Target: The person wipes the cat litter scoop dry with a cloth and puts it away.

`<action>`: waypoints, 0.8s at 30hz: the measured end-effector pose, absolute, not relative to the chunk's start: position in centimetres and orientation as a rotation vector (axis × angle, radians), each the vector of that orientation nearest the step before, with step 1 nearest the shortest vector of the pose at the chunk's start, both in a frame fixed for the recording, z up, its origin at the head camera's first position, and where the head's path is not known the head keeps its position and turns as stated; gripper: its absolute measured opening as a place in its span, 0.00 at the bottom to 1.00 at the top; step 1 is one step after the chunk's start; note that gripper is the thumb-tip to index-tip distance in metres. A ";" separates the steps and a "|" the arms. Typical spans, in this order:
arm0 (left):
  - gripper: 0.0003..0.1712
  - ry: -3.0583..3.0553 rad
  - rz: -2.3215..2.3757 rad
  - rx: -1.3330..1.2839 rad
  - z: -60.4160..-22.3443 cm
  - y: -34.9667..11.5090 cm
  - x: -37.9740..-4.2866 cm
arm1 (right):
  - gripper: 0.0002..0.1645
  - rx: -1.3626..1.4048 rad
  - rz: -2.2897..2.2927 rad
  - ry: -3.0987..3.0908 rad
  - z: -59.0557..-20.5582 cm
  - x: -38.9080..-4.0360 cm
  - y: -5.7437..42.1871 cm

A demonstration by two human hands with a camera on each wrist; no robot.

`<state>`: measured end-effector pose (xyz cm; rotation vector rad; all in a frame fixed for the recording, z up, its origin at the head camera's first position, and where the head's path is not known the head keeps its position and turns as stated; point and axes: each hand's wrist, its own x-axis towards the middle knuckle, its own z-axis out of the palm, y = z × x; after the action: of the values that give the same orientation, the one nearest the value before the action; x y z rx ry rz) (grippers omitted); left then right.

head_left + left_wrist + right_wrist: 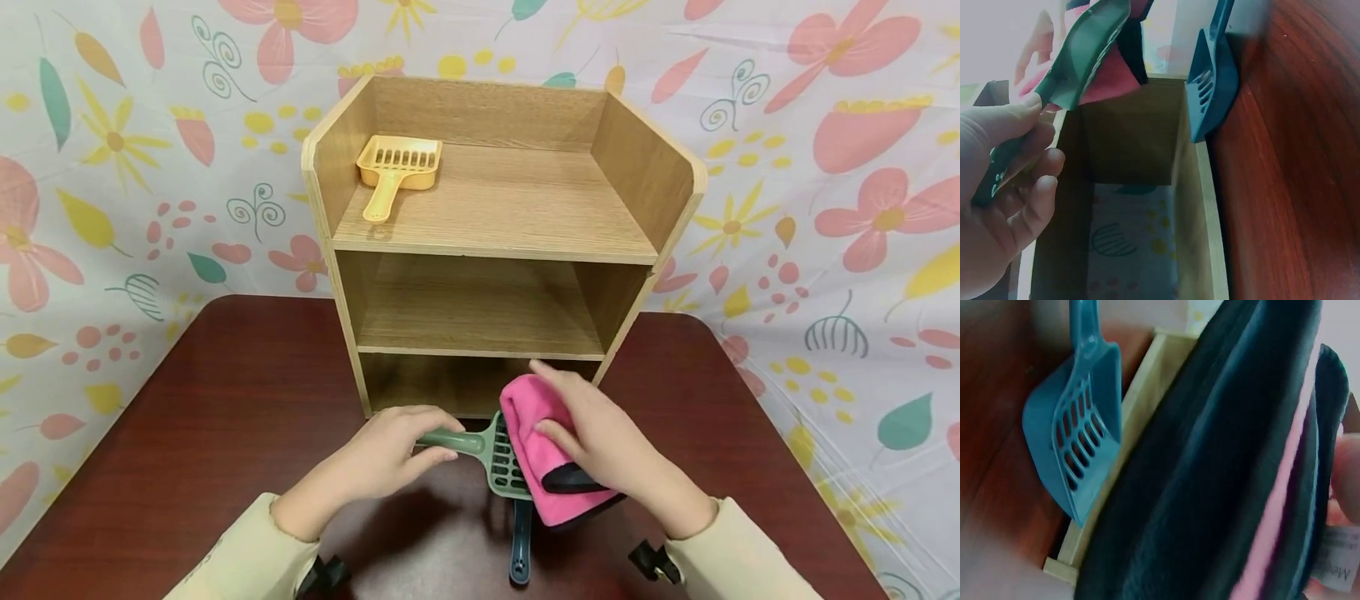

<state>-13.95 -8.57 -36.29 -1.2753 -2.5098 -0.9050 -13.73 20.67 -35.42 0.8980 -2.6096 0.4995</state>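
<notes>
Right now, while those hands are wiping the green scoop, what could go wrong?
The cloth, gripped by the right hand, might catch in the green scoop's slots and tug it.

The left hand holds only the handle, so a hard push on the other end could twist the scoop loose.

If it drops, it might hit the blue scoop, whose handle shows just below it in the head view.

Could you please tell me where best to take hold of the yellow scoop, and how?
I'd grip the yellow scoop by its slim handle, probably from the front of the top shelf, since the handle points that way while the slotted head sits near the left panel.
</notes>
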 end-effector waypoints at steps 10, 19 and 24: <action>0.13 -2.497 -0.807 -1.296 -36.5 -7.9 -13.9 | 0.31 0.984 0.356 -2.719 -35.8 -14.0 19.3; 0.13 -2.487 -0.791 -1.293 -36.8 -7.7 -14.3 | 0.17 0.962 0.331 -2.692 -36.0 -14.8 19.9; 0.13 -2.485 -0.794 -1.247 -37.2 -8.2 -14.5 | 0.16 0.916 0.355 -2.717 -35.8 -14.9 20.6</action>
<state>-14.52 -8.16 -37.23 -1.2473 -2.4848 -0.7940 -14.87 20.58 -35.85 0.9160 -2.7169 0.3554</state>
